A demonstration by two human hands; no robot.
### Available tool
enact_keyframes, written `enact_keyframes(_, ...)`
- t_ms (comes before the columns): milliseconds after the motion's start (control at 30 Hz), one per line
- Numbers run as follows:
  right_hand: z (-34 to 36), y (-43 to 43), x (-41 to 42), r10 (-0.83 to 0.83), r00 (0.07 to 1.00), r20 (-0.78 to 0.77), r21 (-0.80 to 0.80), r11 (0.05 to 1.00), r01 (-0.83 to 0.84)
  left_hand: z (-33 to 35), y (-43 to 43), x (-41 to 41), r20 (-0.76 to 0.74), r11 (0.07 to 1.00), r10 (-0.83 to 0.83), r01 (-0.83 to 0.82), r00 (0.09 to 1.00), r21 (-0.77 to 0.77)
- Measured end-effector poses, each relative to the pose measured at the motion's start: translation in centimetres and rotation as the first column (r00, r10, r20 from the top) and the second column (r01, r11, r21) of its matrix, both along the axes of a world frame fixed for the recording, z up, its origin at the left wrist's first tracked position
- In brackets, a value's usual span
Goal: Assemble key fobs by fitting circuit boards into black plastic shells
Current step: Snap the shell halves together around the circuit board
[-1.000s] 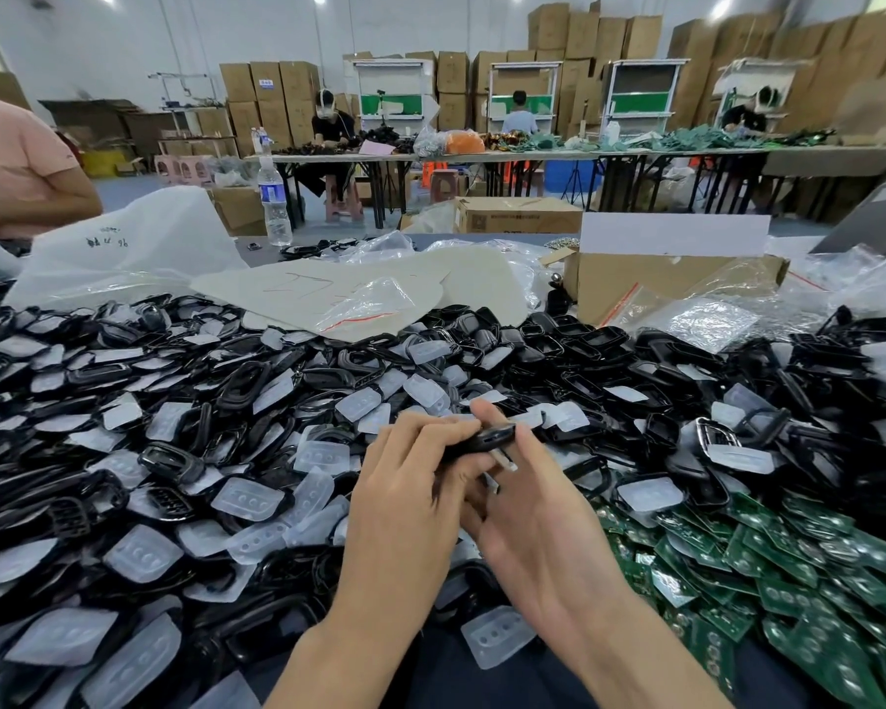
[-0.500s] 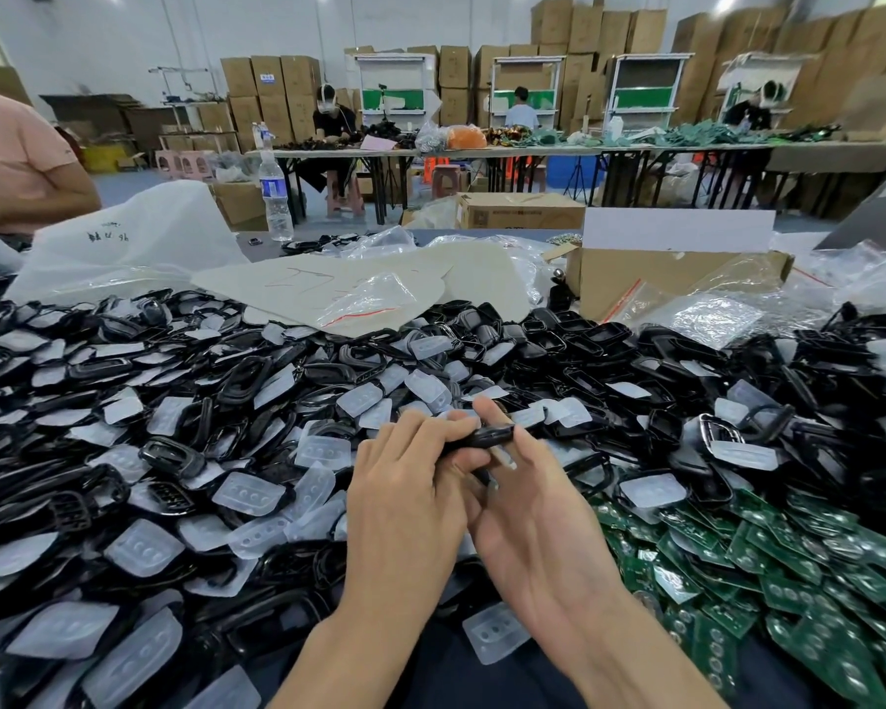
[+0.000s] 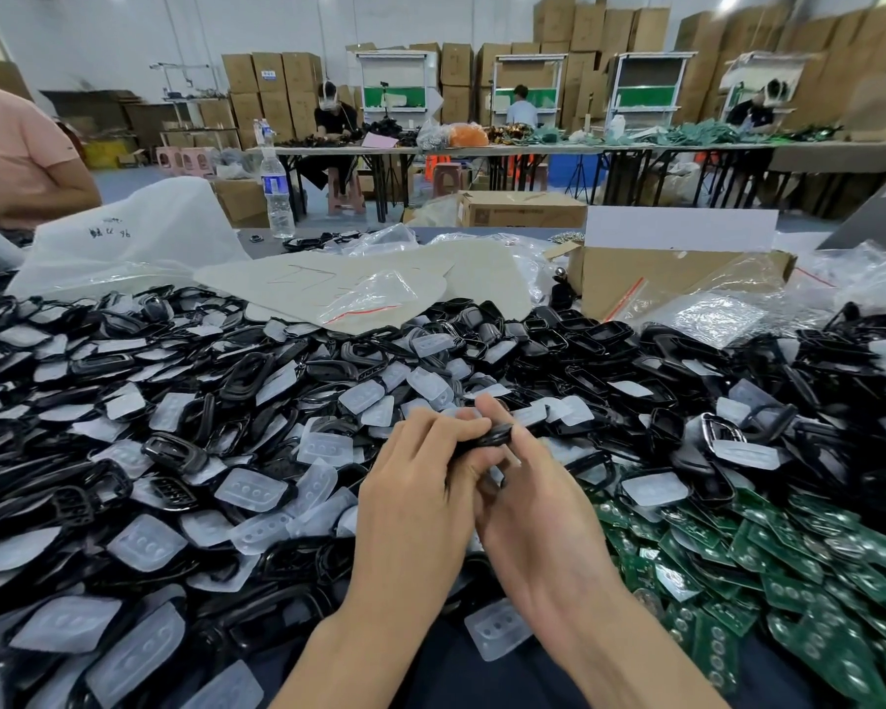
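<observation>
Both hands meet over the middle of the table around one black key fob shell [image 3: 492, 436], seen edge-on. My left hand [image 3: 420, 483] curls its fingers over the shell's left end. My right hand [image 3: 528, 504] pinches the shell's right end between thumb and fingers. Whatever sits inside the shell is hidden by my fingers. A deep pile of black shells [image 3: 226, 381] mixed with translucent button pads [image 3: 249, 488] covers the table. Green circuit boards [image 3: 788, 570] lie heaped at the right.
A cardboard box [image 3: 676, 278] and clear plastic bags [image 3: 712, 314] stand behind the pile at the right. A white bag [image 3: 124, 237], beige sheets [image 3: 359, 278] and a water bottle [image 3: 277, 191] are at the back. A person in pink [image 3: 16, 156] sits far left.
The hands have stayed together on the shell. The small light piece that stuck out under the shell at the right thumb no longer shows.
</observation>
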State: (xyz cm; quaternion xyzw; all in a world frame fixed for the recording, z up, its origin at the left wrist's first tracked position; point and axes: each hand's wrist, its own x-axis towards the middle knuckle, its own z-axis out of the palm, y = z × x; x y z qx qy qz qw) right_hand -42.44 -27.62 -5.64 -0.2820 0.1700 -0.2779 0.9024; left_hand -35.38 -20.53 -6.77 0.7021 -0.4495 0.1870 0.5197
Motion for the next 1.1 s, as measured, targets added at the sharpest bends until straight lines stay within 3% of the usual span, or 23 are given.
enact_keyframes(367,-0.5,0.2,0.0,0.0,1.0,0.018,-0.148,0.989,0.003,0.4,0.0,0.1,-0.229,0.999,-0.042,0.041,0.972,-0.008)
enact_keyframes(467,-0.5,0.0,-0.2,0.044,0.999,-0.011,-0.317,0.947,-0.045,1.2,0.2,0.8,-0.495,0.972,-0.236,0.201,0.836,-0.124)
enact_keyframes(567,-0.5,-0.8,-0.6,0.021,0.997,-0.076,-0.452,0.89,-0.053,1.4,0.4,1.5,-0.65,0.941,-0.337,0.235,0.681,-0.242)
enact_keyframes(667,-0.5,-1.1,-0.9,-0.033,0.995,-0.096,-0.58,0.814,-0.029,1.0,0.2,2.1,-0.746,0.923,-0.386,0.223,0.543,-0.315)
enact_keyframes(800,-0.6,-1.3,-1.1,-0.103,0.989,-0.108,-0.714,0.7,-0.005,0.8,-0.1,2.0,-0.774,0.903,-0.428,0.268,0.468,-0.337)
enact_keyframes(933,-0.8,-1.5,-1.1,-0.18,0.979,-0.092,-0.728,0.683,0.057,0.9,0.1,1.4,-0.716,0.891,-0.442,0.359,0.541,-0.279)
enact_keyframes(1033,-0.9,-1.8,-1.0,-0.212,0.974,-0.074,-0.672,0.733,0.109,0.8,0.3,1.1,-0.493,0.937,-0.331,0.343,0.804,-0.069)
enact_keyframes(1100,-1.0,-1.6,-0.9,-0.161,0.986,-0.038,-0.547,0.83,0.114,0.8,0.3,0.9,-0.314,0.959,-0.264,0.284,0.912,0.018)
